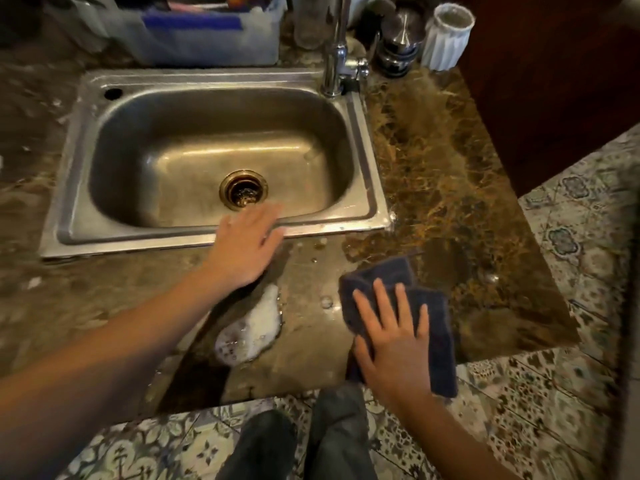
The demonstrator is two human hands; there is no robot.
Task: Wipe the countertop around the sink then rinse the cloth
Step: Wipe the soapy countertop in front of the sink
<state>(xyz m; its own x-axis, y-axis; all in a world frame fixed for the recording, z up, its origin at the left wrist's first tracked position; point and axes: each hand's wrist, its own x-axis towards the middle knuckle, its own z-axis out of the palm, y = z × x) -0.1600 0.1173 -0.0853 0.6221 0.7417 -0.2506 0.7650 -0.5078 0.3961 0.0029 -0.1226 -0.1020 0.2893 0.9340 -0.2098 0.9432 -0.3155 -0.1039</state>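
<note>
A steel sink [69,188] is set into a brown marble countertop [446,188]. A dark blue cloth [436,327] lies flat on the counter at the front right of the sink. My right hand [391,344] presses down on the cloth with spread, straight fingers. My left hand [244,245] hovers flat over the sink's front rim, fingers straight, holding nothing. A patch of white soap foam [251,329] sits on the counter between my two hands, with small drops around it.
The chrome tap [337,50] stands at the sink's back right corner. Behind it are a white ribbed cup [446,36], a steel canister [400,43] and a blue-grey plastic tub [207,32]. The counter ends at the right; patterned floor tiles [581,258] lie below.
</note>
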